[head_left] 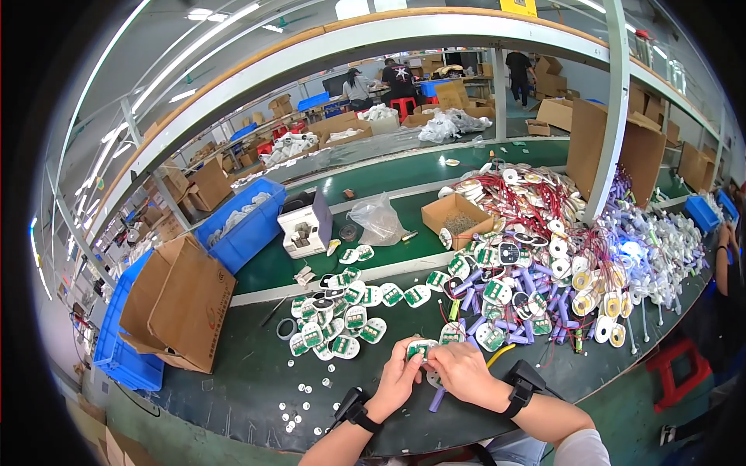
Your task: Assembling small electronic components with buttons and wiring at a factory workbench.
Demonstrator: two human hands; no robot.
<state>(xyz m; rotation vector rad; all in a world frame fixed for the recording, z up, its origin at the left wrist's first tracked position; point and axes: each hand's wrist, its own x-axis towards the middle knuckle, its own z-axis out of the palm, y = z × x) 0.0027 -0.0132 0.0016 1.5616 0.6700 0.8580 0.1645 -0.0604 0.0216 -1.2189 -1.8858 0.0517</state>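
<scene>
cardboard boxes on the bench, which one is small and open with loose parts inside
The small open box at the middle of the bench, beside the clear bag. The bigger cartons at left lie tipped over.

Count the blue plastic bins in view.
3: one blue bin behind the green table, one at far left behind the cardboard box, one at far right. Others may be hidden.

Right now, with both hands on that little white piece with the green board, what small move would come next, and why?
Probably setting it down with the finished-looking pieces. Both the left hand and right hand pinch one white piece with a green board, and a cluster of similar pieces lies just to the left on the green table.
</scene>
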